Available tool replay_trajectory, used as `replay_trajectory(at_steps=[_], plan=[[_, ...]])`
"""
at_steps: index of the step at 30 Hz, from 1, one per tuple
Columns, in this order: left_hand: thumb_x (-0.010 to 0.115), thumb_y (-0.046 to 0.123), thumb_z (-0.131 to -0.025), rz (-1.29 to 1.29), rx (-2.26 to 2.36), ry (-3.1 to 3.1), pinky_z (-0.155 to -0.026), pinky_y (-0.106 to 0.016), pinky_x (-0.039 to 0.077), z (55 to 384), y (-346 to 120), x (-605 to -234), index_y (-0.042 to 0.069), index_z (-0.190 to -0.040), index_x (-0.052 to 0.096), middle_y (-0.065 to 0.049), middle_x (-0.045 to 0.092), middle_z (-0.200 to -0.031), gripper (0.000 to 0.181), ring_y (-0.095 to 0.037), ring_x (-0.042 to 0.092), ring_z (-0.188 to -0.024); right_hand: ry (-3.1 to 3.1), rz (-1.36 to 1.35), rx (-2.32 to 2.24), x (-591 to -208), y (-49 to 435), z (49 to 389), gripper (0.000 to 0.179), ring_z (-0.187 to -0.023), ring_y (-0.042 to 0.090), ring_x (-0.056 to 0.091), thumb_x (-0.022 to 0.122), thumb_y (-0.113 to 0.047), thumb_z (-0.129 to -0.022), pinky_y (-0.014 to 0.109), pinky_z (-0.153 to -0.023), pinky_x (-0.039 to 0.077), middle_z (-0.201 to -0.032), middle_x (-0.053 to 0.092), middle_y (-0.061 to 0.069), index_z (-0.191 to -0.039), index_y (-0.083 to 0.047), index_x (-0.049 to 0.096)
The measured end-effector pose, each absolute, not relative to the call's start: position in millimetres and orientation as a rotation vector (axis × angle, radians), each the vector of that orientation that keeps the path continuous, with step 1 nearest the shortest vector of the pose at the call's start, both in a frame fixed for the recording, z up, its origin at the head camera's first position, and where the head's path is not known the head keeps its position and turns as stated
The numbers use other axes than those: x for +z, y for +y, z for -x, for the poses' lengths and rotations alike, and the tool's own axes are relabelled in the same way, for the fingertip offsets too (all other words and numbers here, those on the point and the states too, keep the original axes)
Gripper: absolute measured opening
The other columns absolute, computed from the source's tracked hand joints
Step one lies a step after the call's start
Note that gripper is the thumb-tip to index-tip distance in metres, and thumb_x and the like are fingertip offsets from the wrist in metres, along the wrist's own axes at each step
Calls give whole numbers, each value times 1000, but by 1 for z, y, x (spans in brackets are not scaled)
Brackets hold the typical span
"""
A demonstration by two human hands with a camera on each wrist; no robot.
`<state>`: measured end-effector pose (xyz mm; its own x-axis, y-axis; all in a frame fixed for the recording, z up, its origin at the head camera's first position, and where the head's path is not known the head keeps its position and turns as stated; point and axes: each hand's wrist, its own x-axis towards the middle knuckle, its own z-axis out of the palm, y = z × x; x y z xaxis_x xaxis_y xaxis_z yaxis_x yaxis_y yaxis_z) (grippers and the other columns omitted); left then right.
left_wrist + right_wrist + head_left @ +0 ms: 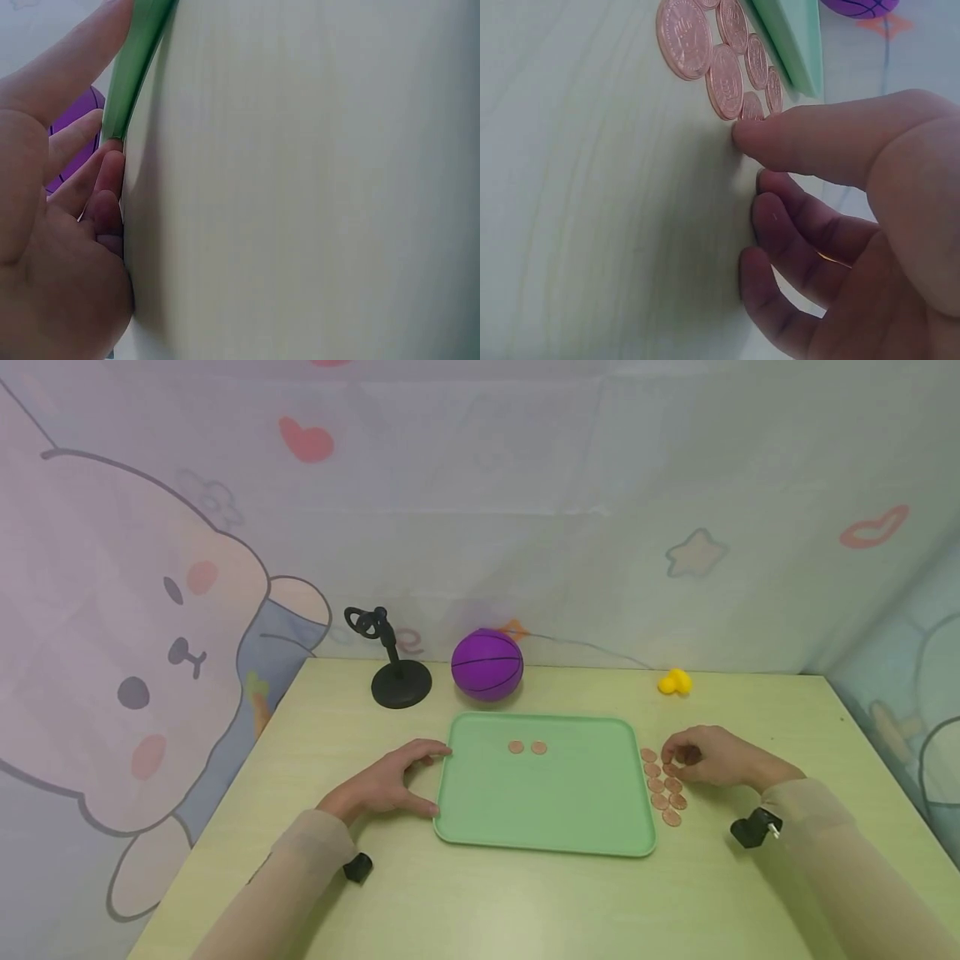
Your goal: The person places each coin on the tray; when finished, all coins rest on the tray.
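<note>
Round copper-coloured metal coins [656, 785] lie in and just right of the pale-green rectangular tray [546, 802], its left rim touched by the left hand [384, 783], fingers spread, while the right hand [712, 756], bent-fingered, whether pinching I cannot tell, may scatter close-packed neighbours by brushing them.

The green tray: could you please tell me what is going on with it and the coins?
A person's left hand touches the left edge of the green tray. Two copper-coloured coins lie in it, near the far side. The right hand is at the loose coins just right of the tray; whether it holds one is unclear.
</note>
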<state>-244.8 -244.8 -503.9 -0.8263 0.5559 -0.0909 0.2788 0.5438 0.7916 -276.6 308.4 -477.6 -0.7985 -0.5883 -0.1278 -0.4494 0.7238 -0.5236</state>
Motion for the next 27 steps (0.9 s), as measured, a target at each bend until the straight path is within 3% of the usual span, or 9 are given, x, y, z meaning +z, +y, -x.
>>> replay_trajectory(at_steps=[15, 27], plan=[[99, 28, -73, -687, 1180, 2448, -124, -50, 32, 244, -244, -504, 20, -152, 53, 1, 46, -157, 91, -26, 47, -136, 2578, 833, -608, -470, 304, 280, 9, -78, 10, 48, 74, -11, -95, 27, -70, 40, -85, 55, -6, -99, -15, 66], [99, 30, -74, -710, 1172, 2460, -122, -51, 34, 245, -245, -504, 19, -152, 53, -1, 46, -157, 92, -27, 48, -135, 2590, 790, -606, -471, 305, 279, 11, -85, 13, 52, 74, -15, -96, 29, -75, 47, -92, 60, -4, -100, -13, 65]])
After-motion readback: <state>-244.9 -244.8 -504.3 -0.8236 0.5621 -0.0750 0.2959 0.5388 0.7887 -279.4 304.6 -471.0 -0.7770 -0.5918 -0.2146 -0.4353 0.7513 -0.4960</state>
